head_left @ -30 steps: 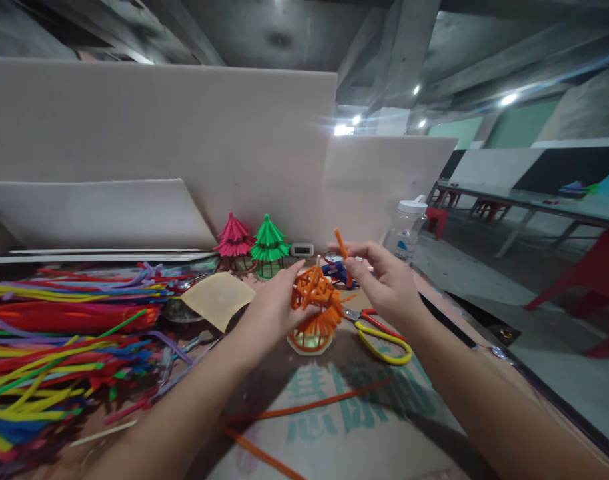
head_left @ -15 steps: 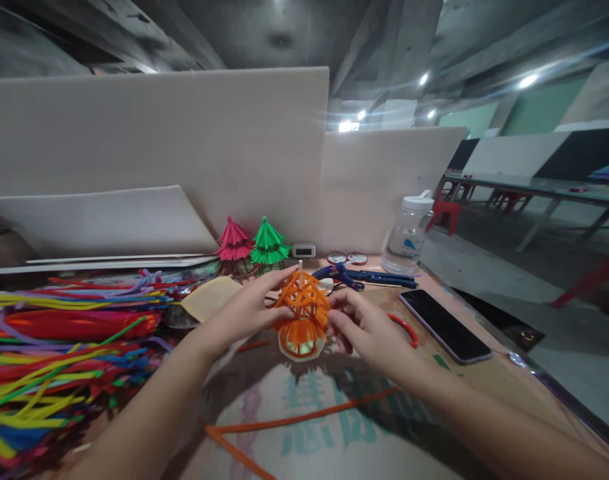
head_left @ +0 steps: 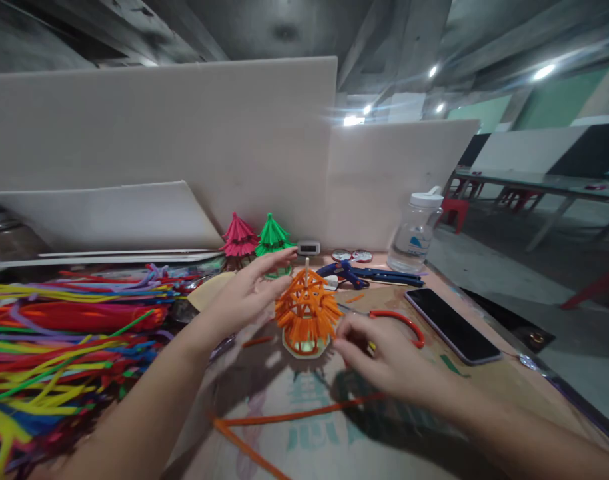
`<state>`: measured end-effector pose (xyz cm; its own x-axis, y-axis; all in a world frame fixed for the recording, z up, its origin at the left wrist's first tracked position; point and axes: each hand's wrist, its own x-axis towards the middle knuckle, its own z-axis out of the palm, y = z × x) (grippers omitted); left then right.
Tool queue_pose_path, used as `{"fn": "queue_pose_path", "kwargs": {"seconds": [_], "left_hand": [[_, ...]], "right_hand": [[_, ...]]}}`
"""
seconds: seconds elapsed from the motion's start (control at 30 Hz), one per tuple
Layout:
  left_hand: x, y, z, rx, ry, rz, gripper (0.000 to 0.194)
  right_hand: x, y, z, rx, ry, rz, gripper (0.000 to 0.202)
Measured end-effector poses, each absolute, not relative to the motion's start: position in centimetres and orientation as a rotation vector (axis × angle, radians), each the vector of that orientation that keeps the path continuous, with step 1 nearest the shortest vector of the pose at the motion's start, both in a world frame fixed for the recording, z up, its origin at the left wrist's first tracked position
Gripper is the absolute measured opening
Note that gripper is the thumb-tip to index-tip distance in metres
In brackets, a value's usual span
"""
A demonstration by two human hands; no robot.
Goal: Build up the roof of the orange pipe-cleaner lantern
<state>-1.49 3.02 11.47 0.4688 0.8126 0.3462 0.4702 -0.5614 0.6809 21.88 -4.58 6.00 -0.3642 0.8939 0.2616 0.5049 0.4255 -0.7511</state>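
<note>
A small tiered model [head_left: 309, 310] of orange pipe cleaners stands upright on a pale octagonal base, a thin white stick rising from its top. My left hand [head_left: 244, 293] is beside its upper left, fingers stretched out and apart, holding nothing. At the model's lower right, my right hand [head_left: 379, 350] has its fingers pinched together close to the fringe; whatever may be between the fingertips is hidden. In front, a long bent orange pipe cleaner [head_left: 294, 417] lies on the table. Red-handled scissors [head_left: 418, 330] rest just behind my right hand, partly covered by it.
Multicoloured pipe cleaners [head_left: 69, 340] are heaped on the left. Behind stand a pink model [head_left: 238, 237] and a green model [head_left: 272, 233]. A blue glue gun [head_left: 344, 270], a water bottle [head_left: 414, 230] and a phone [head_left: 452, 325] occupy the right side. White boards [head_left: 159, 147] form the back.
My left hand has come off the orange model and its fingers have straightened. My right hand has shifted slightly down and right, fingers still pinched. The whole view has moved a little.
</note>
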Motion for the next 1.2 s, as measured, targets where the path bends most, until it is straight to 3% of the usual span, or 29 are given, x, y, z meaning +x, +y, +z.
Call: {"fn": "queue_pose_path", "kwargs": {"seconds": [0.17, 0.5, 0.73, 0.83, 1.0, 1.2], "left_hand": [[0.0, 2.1, 11.6, 2.447, 0.960, 1.122, 0.038], [0.0, 2.8, 10.7, 2.404, 1.002, 1.044, 0.044], [0.1, 2.2, 11.2, 2.400, 1.037, 1.031, 0.043], [-0.4, 2.4, 11.3, 2.330, 1.053, 1.022, 0.057], [-1.6, 3.0, 11.3, 2.332, 1.155, 0.798, 0.088], [-1.9, 3.9, 10.0, 2.382, 1.152, 0.655, 0.091]], "right_hand": [[21.5, -6.4, 3.8, -1.293, -2.264, 0.793, 0.013], [21.4, -6.0, 3.6, -1.349, -2.320, 0.736, 0.014], [26.3, -0.5, 4.6, -1.489, -2.022, 0.437, 0.029], [28.8, 3.7, 2.8, -1.580, -1.871, 0.413, 0.022], [29.9, 8.6, 0.6, -1.546, -1.869, 0.431, 0.043], [28.2, 11.3, -0.4, -1.536, -1.883, 0.557, 0.035]]}}
